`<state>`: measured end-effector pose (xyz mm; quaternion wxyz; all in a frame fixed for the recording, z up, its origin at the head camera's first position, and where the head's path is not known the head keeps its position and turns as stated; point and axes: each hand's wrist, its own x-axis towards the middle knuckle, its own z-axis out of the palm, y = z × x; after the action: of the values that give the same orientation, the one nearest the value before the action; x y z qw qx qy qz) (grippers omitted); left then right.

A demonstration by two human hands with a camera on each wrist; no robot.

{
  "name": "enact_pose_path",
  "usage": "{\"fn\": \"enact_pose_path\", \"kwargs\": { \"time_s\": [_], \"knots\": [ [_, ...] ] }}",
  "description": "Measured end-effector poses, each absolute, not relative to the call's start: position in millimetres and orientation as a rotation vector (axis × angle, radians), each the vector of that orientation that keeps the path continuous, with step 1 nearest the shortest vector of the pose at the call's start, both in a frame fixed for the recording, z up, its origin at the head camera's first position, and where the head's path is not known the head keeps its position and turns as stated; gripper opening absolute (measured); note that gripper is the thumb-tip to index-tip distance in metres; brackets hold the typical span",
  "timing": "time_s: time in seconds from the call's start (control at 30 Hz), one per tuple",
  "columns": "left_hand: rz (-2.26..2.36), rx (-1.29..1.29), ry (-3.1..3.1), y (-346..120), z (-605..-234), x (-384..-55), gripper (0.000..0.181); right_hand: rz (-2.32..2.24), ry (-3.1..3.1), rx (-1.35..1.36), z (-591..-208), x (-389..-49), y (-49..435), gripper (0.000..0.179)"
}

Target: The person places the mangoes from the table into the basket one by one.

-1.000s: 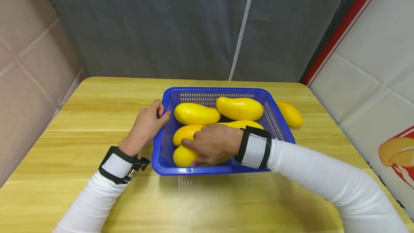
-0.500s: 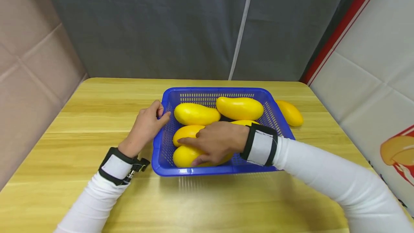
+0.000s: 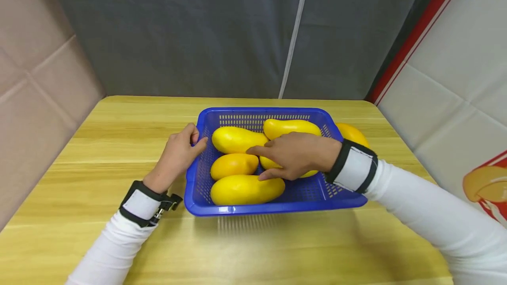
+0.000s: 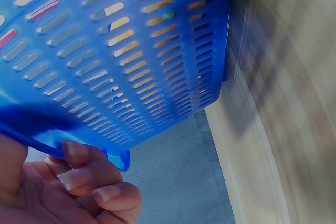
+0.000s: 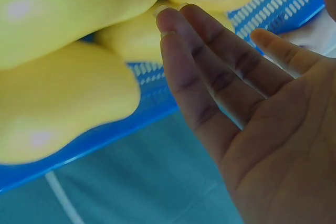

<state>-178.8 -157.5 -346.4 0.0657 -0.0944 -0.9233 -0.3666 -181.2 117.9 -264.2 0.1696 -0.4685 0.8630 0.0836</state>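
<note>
Several yellow mangoes lie in a blue plastic basket (image 3: 253, 209), among them a long one (image 3: 247, 189) at the front left and a shorter one (image 3: 233, 166) just behind it. My left hand (image 3: 176, 155) pinches the basket's left rim, its fingers curled at the edge in the left wrist view. Over the middle of the basket is my right hand (image 3: 299, 155), partly covering a mango (image 3: 269, 164) below it. In the right wrist view its fingers (image 5: 210, 72) are extended near the mangoes with nothing held in them.
Another mango (image 3: 353, 134) lies on the wooden table (image 3: 130, 144) outside the basket's right side, partly hidden by the rim. A grey curtain (image 3: 178, 34) hangs behind the table, and a white printed sheet (image 3: 455, 78) stands at the right.
My right hand has moved right and back, off the front-left mango, which now shows whole. My left hand has stayed on the rim.
</note>
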Motion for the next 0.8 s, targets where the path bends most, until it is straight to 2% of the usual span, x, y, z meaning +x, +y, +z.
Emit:
{"fn": "enact_pose_path", "kwargs": {
  "time_s": [0.2, 0.47, 0.8],
  "knots": [
    [-1.111, -0.28, -2.795, -158.5, -345.8, -179.0, 0.024, 0.19, 2.523, -1.226, -254.8, -183.6, 138.7, 0.065],
    [-1.136, -0.251, -2.808, -161.0, -345.0, -176.7, 0.024, 0.157, 2.645, -1.301, -244.3, -187.2, 172.0, 0.042],
    [-1.132, -0.24, -2.814, -162.5, -342.7, -176.5, 0.024, 0.039, 2.838, -1.19, -235.0, -194.9, 222.2, 0.028]
  ]
}}
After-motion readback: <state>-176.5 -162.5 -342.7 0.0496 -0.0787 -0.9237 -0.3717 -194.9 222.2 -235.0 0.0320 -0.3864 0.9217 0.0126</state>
